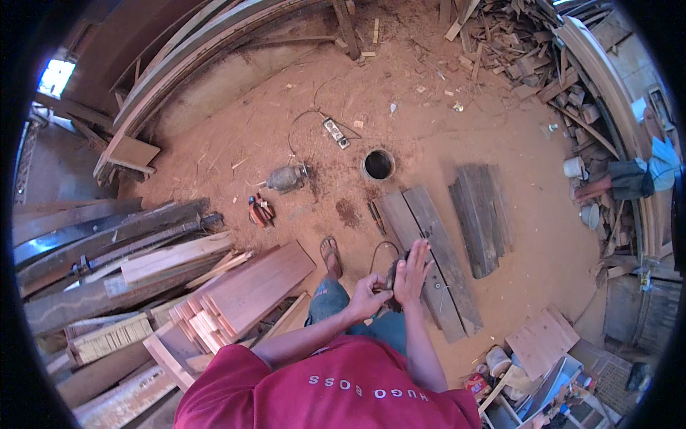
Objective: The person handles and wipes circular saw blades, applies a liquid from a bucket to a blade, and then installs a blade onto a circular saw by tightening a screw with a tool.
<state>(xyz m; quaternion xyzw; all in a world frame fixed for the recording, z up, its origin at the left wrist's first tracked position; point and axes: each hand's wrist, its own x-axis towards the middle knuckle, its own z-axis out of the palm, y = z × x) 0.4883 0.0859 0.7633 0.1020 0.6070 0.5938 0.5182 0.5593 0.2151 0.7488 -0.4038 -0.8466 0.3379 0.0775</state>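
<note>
In front of my lap is a dark, rounded object [391, 277], partly hidden between my hands; its kind cannot be made out. My left hand [369, 296] has its fingers curled closed at the near left edge of this object. Against its right side lies my right hand [413, 273], with the fingers straight and pointing away from me. A thin dark cord [381, 245] loops up just beyond the object. Under and past my right hand, two long grey-brown boards [436, 232] lie side by side on the ground, with a small round piece on one.
A second group of dark boards [475, 218] lies to the right. Ahead are a bucket [378, 165], a grey motor-like machine [287, 178], a power strip [336, 134] and an orange tool [261, 211]. Stacked planks [250, 289] fill the left. Another person [632, 179] is at the far right.
</note>
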